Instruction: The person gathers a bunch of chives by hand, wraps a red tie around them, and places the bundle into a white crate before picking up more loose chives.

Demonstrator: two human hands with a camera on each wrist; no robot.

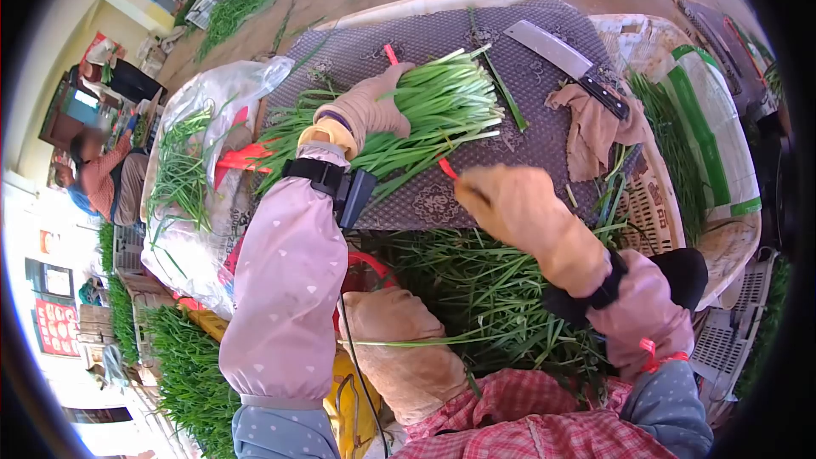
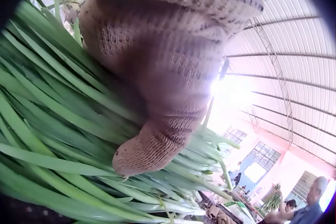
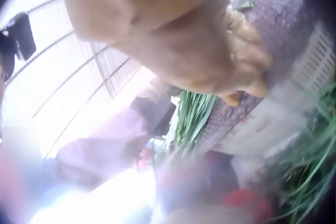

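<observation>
A bundle of long green stalks with pale cut ends (image 1: 450,98) lies across the patterned mat (image 1: 510,34). My left hand (image 1: 370,110), in a knitted glove, grips the bundle from above; the left wrist view shows one gloved finger (image 2: 152,153) bent over the leaves (image 2: 58,129). A red strip (image 1: 446,168) comes out below the bundle, and its lower end meets the curled fingers of my right hand (image 1: 531,217), in a tan glove. Another piece of red (image 1: 391,53) shows above the bundle. The strip's part under the stalks is hidden. In the right wrist view the right hand (image 3: 210,50) is blurred.
A cleaver (image 1: 552,49) and a brown cloth (image 1: 595,132) lie on the mat's right side. Loose greens (image 1: 501,289) fill the space before my lap. Plastic bags (image 1: 212,110) are at left, a white-green sack (image 1: 701,132) at right. A person (image 1: 106,170) sits far left.
</observation>
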